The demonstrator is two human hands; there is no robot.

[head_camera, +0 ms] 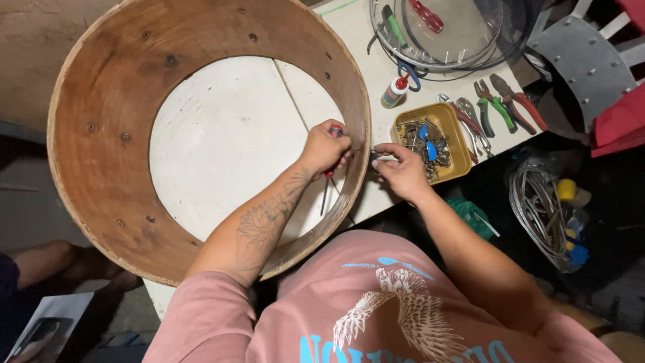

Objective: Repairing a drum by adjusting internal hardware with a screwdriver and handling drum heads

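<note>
Head view: left hand [324, 147] inside the wooden drum shell [114, 114], fist closed on a red-handled screwdriver [329, 171] against the inner wall. Right hand [402, 169] outside the shell, fingers pinching a small metal fitting [372, 158] at the wall. Shell sits on the white table [356, 40], yellow hardware tray [437, 138] just beside, pliers [507, 101] near.

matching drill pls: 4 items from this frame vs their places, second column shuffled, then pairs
Things:
1. left hand
2. right hand
3. glue bottle
4. pliers

Places:
A. on the table, right of the yellow tray
B. outside the wooden shell, at its wall
C. inside the shell, gripping a red-handled screwdriver
D. lying above the tray, below the clear drumhead

Pairs: 1-C, 2-B, 3-D, 4-A
</note>
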